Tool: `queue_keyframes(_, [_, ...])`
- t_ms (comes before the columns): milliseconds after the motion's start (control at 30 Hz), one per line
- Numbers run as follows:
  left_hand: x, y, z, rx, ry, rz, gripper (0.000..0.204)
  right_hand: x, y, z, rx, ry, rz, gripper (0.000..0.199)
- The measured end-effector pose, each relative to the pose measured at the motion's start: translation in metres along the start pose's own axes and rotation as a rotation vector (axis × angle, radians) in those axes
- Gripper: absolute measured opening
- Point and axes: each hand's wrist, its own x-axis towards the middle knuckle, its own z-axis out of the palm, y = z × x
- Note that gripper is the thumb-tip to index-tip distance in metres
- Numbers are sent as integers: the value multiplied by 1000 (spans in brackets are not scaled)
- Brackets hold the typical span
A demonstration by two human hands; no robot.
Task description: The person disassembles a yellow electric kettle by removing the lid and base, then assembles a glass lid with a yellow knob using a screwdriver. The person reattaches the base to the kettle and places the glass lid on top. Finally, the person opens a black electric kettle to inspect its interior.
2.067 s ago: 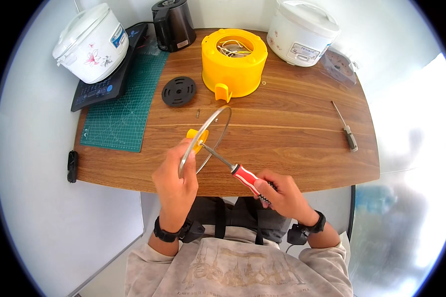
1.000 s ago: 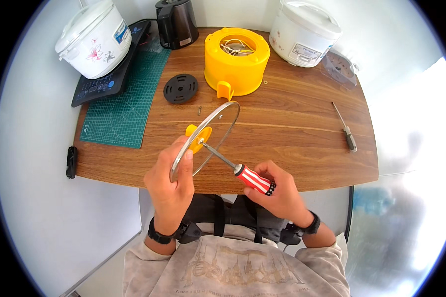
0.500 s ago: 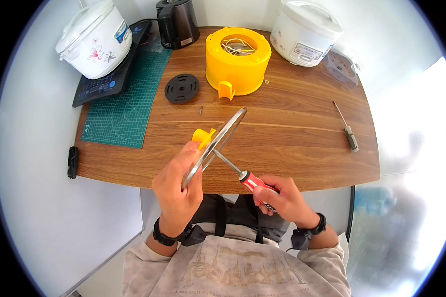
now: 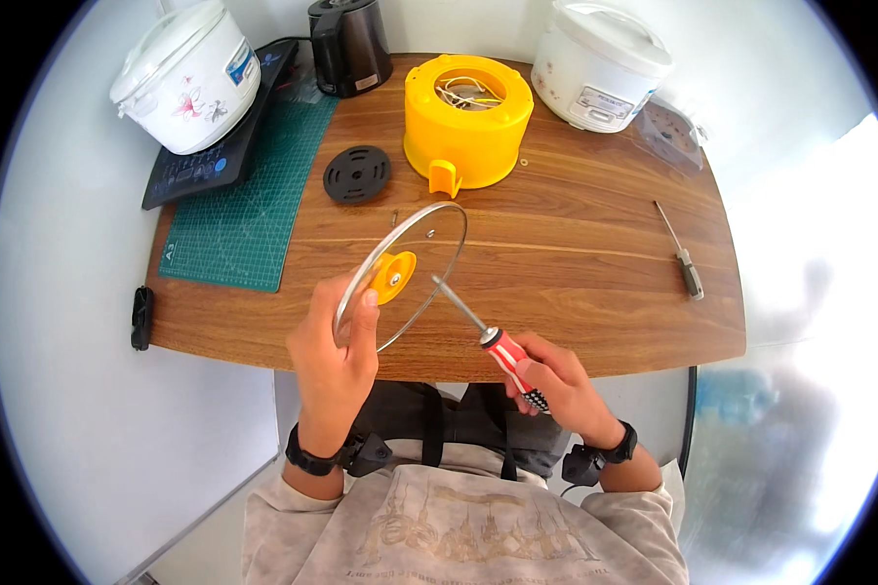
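My left hand (image 4: 336, 336) grips a round glass lid (image 4: 443, 207) by its metal rim, tilted above the front of the table. Through the glass shows the lid's yellow knob (image 4: 394, 277), with a screw head (image 4: 395, 280) at its centre. In my right hand (image 4: 556, 382) is a screwdriver (image 4: 506, 357) with a red, white and black handle, fingers wrapped round it. Its shaft points up and left toward the knob, and the tip stands a little apart from the screw.
A yellow round housing (image 4: 468, 146) with wires inside stands at the back, near a black slotted disc (image 4: 357, 175). Another screwdriver (image 4: 691, 273) lies at right. Rice cookers (image 4: 190, 83), a kettle (image 4: 353, 49) and a green cutting mat (image 4: 239, 229) are behind and left.
The lid has turned so its inner face shows more openly, and my left hand moved slightly left. The screwdriver tip, earlier at the lid's centre, has drawn away from it.
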Motion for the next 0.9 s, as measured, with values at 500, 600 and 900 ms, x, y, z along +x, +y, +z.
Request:
queue_keyframes(500, [-1,6,4,-217,-36,-147,15,2,-7,15,-1013,453,-646,45])
queue_keyframes(600, [-1,8,5,-217,-41,-171,15,2,-7,15,-1041,464,-644,46])
queue_keyframes(900, [-1,2,7,-242,-47,-143,33,0,-10,9,-1346,589,-826,52])
